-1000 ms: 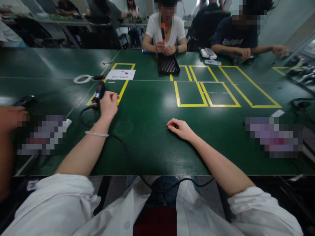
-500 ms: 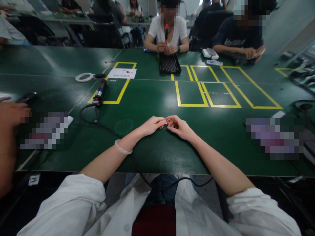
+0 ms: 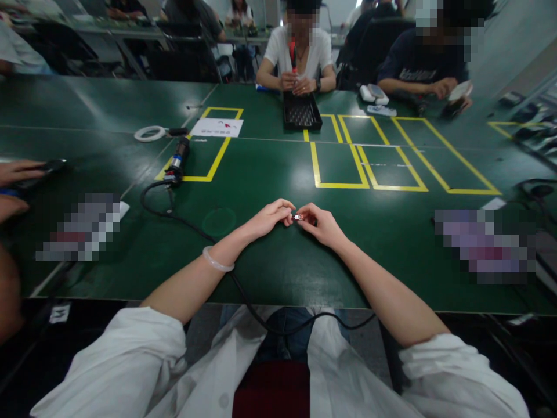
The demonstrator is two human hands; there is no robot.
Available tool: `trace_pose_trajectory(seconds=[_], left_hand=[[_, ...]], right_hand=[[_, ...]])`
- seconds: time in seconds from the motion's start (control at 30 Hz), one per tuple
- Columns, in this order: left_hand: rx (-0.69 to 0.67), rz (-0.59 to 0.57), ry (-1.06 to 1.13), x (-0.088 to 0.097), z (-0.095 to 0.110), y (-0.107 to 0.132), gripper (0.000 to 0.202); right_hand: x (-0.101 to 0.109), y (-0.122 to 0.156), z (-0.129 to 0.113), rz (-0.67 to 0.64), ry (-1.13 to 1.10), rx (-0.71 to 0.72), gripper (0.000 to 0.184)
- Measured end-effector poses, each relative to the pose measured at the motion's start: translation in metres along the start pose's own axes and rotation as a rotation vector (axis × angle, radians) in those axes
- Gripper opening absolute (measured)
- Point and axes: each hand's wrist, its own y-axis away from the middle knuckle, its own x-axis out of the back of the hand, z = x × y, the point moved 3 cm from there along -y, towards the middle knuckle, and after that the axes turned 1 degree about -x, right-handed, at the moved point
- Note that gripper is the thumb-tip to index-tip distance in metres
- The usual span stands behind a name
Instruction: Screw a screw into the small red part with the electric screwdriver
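Observation:
Just above the green tabletop point(image 3: 261, 261), near its front edge, my two hands meet fingertip to fingertip. A tiny white part with red and dark bits point(image 3: 297, 217) shows between them; its exact kind is too small to make out. My right hand point(image 3: 319, 223) pinches this part between thumb and fingers. My left hand point(image 3: 272, 218) is closed, its curled fingers against the part's left end; what they grip is hidden. A pale bracelet point(image 3: 217, 261) circles my left wrist.
A corded tool point(image 3: 177, 159) lies at left, its black cable point(image 3: 191, 225) passing under my left forearm. Beyond are a white paper point(image 3: 216, 128), a white ring point(image 3: 150, 134), yellow tape outlines point(image 3: 342, 186) and a black tray point(image 3: 303, 122) before a co-worker. A blurred device point(image 3: 483, 241) lies right.
My left fingers have lifted and loosened slightly, and the tiny white part shows more plainly between my hands. At far left, another person's hands have shifted; the right co-worker now holds up a pale object.

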Motion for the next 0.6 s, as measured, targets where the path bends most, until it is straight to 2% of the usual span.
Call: trace_pose_trajectory(seconds=[0.1, 0.23, 0.5, 0.6], left_hand=[[0.017, -0.028, 0.0, -0.0015, 0.0011, 0.0009, 0.026], [-0.01, -0.035, -0.046, -0.0048, 0.0045, 0.003, 0.034], [-0.029, -0.022, -0.124, -0.0042, 0.0022, 0.0014, 0.034], [-0.036, -0.044, -0.118, -0.003, 0.0008, 0.0004, 0.035]], right_hand=[[0.0013, -0.0004, 0.0014, 0.026, 0.011, 0.004, 0.012], [0.0007, -0.0005, 0.0035, 0.034, 0.014, 0.007, 0.013], [-0.0002, -0.0006, 0.0037, 0.02, 0.007, 0.021, 0.02], [0.0008, -0.0005, 0.0019, 0.034, 0.007, 0.052, 0.014]])
